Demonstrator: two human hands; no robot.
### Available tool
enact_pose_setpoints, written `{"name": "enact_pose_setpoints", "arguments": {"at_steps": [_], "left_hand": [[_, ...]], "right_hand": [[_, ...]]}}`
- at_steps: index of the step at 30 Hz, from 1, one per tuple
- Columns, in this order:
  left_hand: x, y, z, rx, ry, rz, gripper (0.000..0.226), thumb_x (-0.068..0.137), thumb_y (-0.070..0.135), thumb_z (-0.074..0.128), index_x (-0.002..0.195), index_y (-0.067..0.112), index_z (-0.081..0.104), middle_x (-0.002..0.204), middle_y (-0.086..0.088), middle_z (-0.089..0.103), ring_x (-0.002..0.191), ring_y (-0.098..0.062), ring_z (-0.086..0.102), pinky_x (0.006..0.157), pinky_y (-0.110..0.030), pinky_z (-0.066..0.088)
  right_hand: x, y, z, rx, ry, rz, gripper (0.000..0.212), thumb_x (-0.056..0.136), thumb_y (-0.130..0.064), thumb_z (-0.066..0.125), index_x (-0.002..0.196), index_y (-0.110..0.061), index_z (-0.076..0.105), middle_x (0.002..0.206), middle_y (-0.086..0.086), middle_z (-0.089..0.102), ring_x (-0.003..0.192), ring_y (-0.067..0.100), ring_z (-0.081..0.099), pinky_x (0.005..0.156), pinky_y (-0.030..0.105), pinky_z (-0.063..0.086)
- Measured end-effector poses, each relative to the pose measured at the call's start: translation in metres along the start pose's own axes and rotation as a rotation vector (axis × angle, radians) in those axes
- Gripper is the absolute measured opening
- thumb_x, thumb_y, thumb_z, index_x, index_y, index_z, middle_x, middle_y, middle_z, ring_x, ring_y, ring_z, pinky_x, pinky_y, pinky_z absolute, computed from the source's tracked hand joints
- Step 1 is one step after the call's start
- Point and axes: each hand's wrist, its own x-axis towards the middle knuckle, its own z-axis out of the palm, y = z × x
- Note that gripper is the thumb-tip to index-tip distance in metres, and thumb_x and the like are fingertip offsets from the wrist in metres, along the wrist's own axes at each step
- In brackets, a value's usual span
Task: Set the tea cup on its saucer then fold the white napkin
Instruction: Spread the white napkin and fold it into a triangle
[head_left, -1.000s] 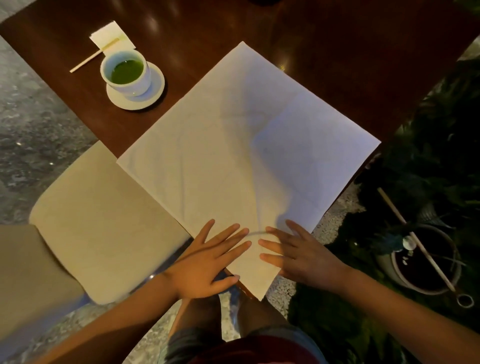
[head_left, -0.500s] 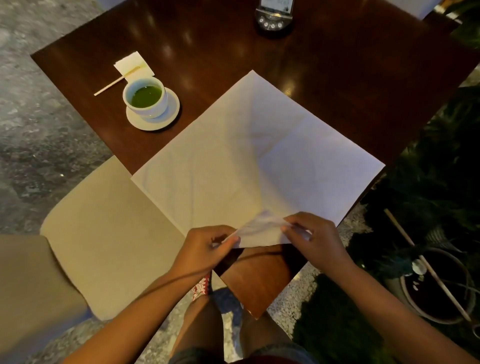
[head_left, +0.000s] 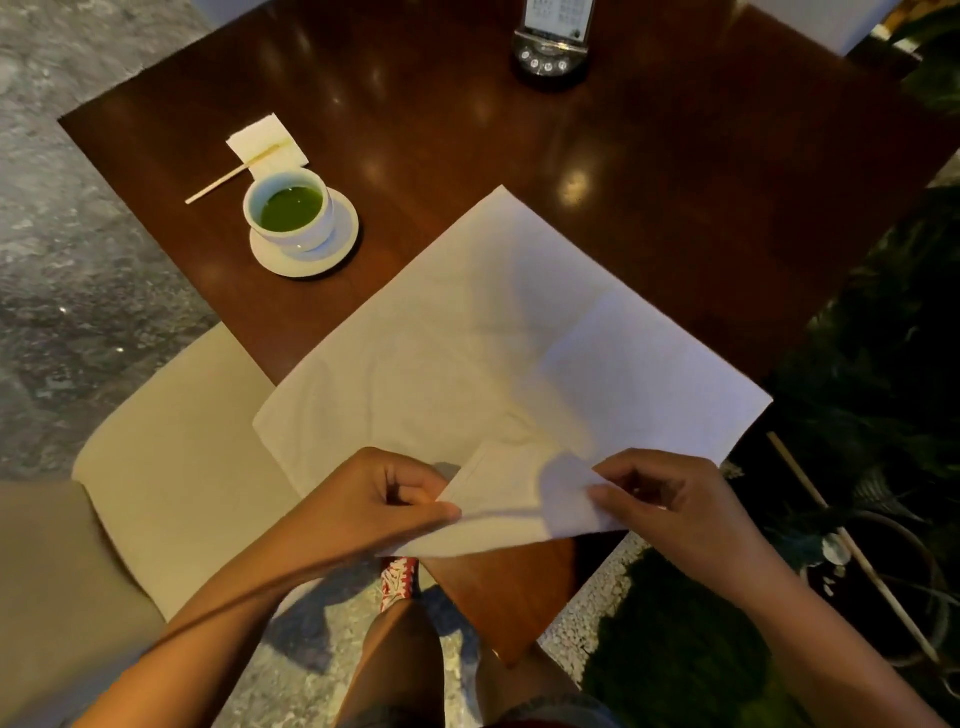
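Observation:
A white tea cup of green tea stands on its white saucer at the table's left side. The large white napkin lies spread as a diamond on the dark wooden table. Its near corner is lifted and turned back over the cloth. My left hand pinches the left edge of that raised flap. On the right edge of the flap my right hand pinches the cloth too.
A small folded paper napkin with a wooden stick lies behind the cup. A dark card stand sits at the table's far side. A beige chair is at the left, a potted plant at the right.
Both hands went from lying flat on the napkin's near corner to pinching it. They have lifted the corner and brought it back over the cloth, baring the table's near corner.

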Motion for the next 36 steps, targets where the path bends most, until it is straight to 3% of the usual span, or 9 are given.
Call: {"name": "enact_pose_setpoints", "arguments": {"at_steps": [2,4,6,10,15,19,24,31,36], "left_hand": [[0.011,0.009,-0.016,0.101,0.029,0.075,0.029,0.087,0.02,0.067,0.06,0.012,0.069,0.048,-0.001,0.055,0.044,-0.009,0.046,0.052,-0.021,0.039],[0.033,0.015,-0.032,0.212,0.174,0.147,0.033,0.082,0.033,0.068,0.073,0.002,0.071,0.063,-0.012,0.067,0.056,-0.016,0.061,0.058,-0.028,0.049],[0.06,0.022,-0.047,0.244,0.296,0.201,0.011,0.083,0.02,0.071,0.077,0.011,0.074,0.072,-0.001,0.073,0.066,-0.008,0.065,0.065,-0.029,0.052],[0.12,0.024,-0.075,0.342,0.422,0.18,0.012,0.086,0.011,0.066,0.078,0.01,0.074,0.076,-0.003,0.073,0.071,-0.015,0.066,0.067,-0.034,0.053],[0.189,0.015,-0.098,0.453,0.521,0.169,0.009,0.088,0.016,0.064,0.085,0.018,0.073,0.084,-0.002,0.071,0.07,-0.006,0.061,0.061,-0.005,0.04],[0.227,0.011,-0.108,0.466,0.59,0.092,0.014,0.09,0.018,0.062,0.095,0.01,0.073,0.083,0.003,0.065,0.068,-0.003,0.056,0.059,-0.007,0.037],[0.253,0.0,-0.115,0.543,0.631,0.089,0.014,0.091,0.017,0.06,0.093,0.009,0.072,0.086,-0.005,0.069,0.072,-0.014,0.059,0.061,-0.017,0.044],[0.268,-0.018,-0.118,0.699,0.689,0.116,0.014,0.091,0.02,0.059,0.091,0.009,0.068,0.089,-0.006,0.065,0.084,-0.021,0.056,0.068,-0.032,0.049],[0.275,-0.017,-0.117,0.66,0.744,0.07,0.009,0.091,0.023,0.06,0.091,0.014,0.061,0.083,0.0,0.061,0.075,-0.016,0.055,0.058,-0.022,0.04]], "right_hand": [[0.011,-0.012,-0.007,-0.022,0.019,-0.034,0.012,0.08,-0.02,0.068,0.086,-0.029,0.071,0.085,-0.012,0.068,0.079,0.01,0.063,0.067,0.022,0.053],[0.032,-0.022,-0.014,-0.04,0.072,-0.094,0.011,0.082,-0.013,0.067,0.086,-0.022,0.072,0.082,-0.011,0.069,0.076,0.008,0.063,0.065,0.018,0.052],[0.062,-0.029,-0.021,-0.112,0.136,-0.16,0.013,0.083,-0.008,0.066,0.084,-0.021,0.07,0.075,-0.012,0.068,0.074,0.005,0.063,0.064,0.013,0.048],[0.134,-0.028,-0.032,-0.212,0.268,-0.161,0.009,0.083,-0.012,0.068,0.086,-0.02,0.067,0.077,-0.015,0.063,0.071,0.004,0.059,0.062,0.01,0.045],[0.217,-0.022,-0.038,-0.281,0.393,-0.092,0.005,0.083,-0.015,0.068,0.087,-0.013,0.07,0.074,-0.006,0.062,0.067,0.01,0.056,0.056,0.011,0.037],[0.259,-0.013,-0.042,-0.36,0.374,-0.046,0.004,0.086,-0.017,0.064,0.083,-0.017,0.067,0.072,-0.007,0.061,0.068,0.01,0.057,0.051,0.005,0.036],[0.288,0.004,-0.037,-0.498,0.4,-0.054,0.009,0.088,-0.017,0.06,0.087,-0.012,0.068,0.091,0.002,0.059,0.084,0.013,0.051,0.069,0.023,0.042],[0.298,0.019,-0.029,-0.643,0.472,-0.082,0.012,0.09,-0.019,0.056,0.087,-0.013,0.065,0.096,0.004,0.063,0.089,0.015,0.045,0.065,0.024,0.032],[0.304,0.023,-0.025,-0.703,0.562,-0.122,0.011,0.089,-0.019,0.057,0.083,-0.013,0.064,0.091,0.005,0.064,0.084,0.017,0.049,0.061,0.025,0.031]]}}
